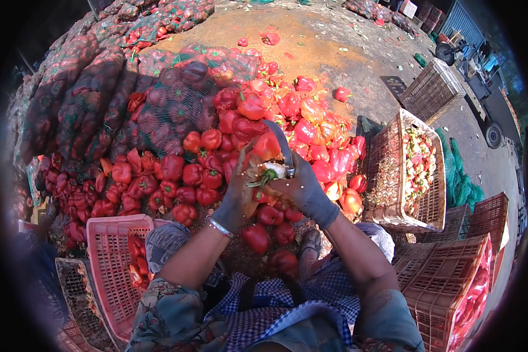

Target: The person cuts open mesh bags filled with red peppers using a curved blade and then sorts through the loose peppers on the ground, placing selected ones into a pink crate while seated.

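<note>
Both my hands are gloved and meet in front of me over a heap of red bell peppers (176,170). My left hand (238,190) is closed around a red bell pepper (266,146). A curved metal blade (284,144) arches along the pepper's right side, and my right hand (305,189) grips this curved knife; its handle is hidden in the fingers. At the pepper's near end a pale, seedy core (276,170) with a green stem (266,177) sticks out between my hands. Small pale seeds show around it.
At my left stands a pink crate (108,234) with red pepper pieces. Right of the heap, a crate (396,202) holds pepper cores. More crates (437,270) stand at the lower right. Filled mesh sacks (94,100) lie far left, and green netting (460,176) lies at the right.
</note>
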Available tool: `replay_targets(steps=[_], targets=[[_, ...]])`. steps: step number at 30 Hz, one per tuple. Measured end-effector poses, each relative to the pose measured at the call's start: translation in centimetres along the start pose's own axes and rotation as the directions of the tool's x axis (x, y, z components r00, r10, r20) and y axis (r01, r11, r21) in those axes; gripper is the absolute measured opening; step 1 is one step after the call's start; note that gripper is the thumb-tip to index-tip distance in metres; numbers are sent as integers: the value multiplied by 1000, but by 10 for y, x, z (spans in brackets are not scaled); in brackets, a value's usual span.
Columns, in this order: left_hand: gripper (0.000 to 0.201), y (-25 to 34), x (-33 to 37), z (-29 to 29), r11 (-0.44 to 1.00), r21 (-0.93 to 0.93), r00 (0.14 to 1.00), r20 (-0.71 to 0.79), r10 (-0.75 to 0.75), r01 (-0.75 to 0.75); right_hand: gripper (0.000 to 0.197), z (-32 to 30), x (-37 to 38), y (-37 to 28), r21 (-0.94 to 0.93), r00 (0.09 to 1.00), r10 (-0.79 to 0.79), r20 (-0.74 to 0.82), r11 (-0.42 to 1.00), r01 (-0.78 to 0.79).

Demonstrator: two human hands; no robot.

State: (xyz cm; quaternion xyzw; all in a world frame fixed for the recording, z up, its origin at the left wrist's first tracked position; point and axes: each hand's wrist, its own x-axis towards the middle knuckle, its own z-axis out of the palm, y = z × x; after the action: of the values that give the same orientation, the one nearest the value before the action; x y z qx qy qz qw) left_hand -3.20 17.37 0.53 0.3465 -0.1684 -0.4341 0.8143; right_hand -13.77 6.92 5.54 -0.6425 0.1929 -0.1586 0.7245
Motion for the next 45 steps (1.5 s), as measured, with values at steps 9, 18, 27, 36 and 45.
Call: replay_targets(steps=[9,18,27,36,45], targets=[[52,-5,5,-2,999,-16,998,-38,43,-43,56,3,-6,9,-316,988,-148,-40,940,128],[49,-18,10,-2,998,-62,995,-100,-7,1,58,-3,-16,7,-349,970,-226,-86,919,183],[62,-2,6,-10,952,301,990,142,16,-59,26,-24,-19,-2,-64,997,-35,66,997,40],[66,-1,14,12,865,493,976,216,-12,-98,21,-40,-20,25,56,999,-7,37,998,5],[59,-13,17,14,946,-143,943,205,-261,292,34,-43,-37,4,206,996,91,-24,975,-84]])
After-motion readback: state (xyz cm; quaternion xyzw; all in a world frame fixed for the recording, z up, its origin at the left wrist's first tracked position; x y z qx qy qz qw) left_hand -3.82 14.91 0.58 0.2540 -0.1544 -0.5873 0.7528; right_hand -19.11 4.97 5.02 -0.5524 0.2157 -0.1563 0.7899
